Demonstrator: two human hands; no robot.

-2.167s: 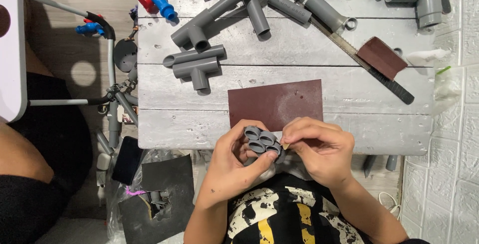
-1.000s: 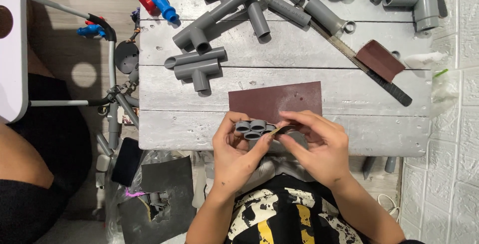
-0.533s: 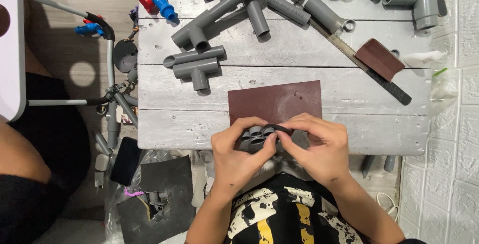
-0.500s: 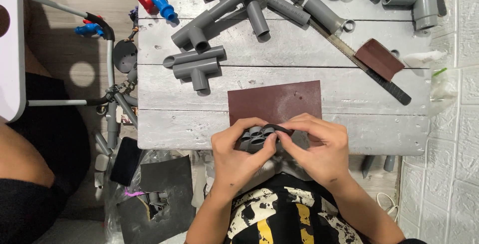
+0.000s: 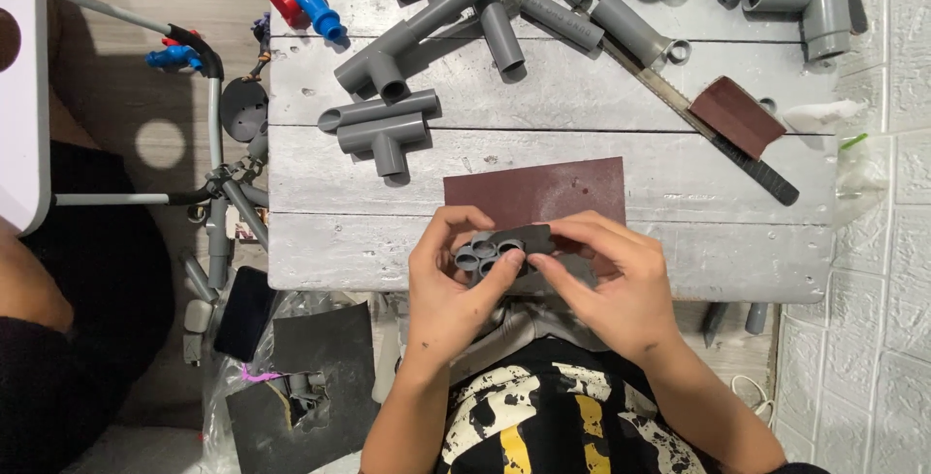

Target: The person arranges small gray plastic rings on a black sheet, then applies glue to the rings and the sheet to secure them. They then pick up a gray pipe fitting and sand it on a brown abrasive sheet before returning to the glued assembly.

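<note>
Grey pipe cluster (image 5: pixel 497 253) turned slightly since earlier, left hand (image 5: pixel 448 285) and right hand (image 5: pixel 611 275) fingers gripping it, over worktop (image 5: pixel 320 251) near edge, sandpaper sheet (image 5: pixel 533 191) just behind.

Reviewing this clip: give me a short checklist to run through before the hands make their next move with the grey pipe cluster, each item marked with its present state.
1. Left hand has a grip on the grey pipe cluster: ok, fingers wrap it from the left and below.
2. Right hand is on the cluster too: ok, fingertips pinch its right end.
3. Cluster's open ends are visible to the head camera: ok, round openings face up.
4. Sandpaper sheet lies flat within reach: ok, just beyond the hands on the grey plank table.
5. Whether the right hand holds a small piece against the cluster: cannot tell, fingers hide it.
6. Loose pipe fittings are apart from the hands: ok.
</note>
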